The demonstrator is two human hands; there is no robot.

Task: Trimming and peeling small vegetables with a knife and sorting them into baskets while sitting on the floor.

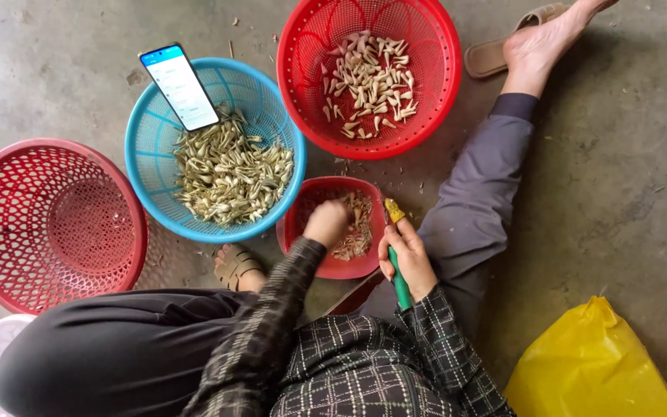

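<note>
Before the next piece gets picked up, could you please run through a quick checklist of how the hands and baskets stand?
1. Left hand inside the small red bowl: ok.
2. Right hand gripping the green-handled knife: ok.
3. Blade pointing away from the left hand: cannot tell.
4. Blue basket holding uncut pieces: ok.
5. Phone resting securely on the blue basket's rim: not ok, it only leans.
6. Red basket with room for peeled pieces: ok.

Dark checked sleeves, black trousers
</note>
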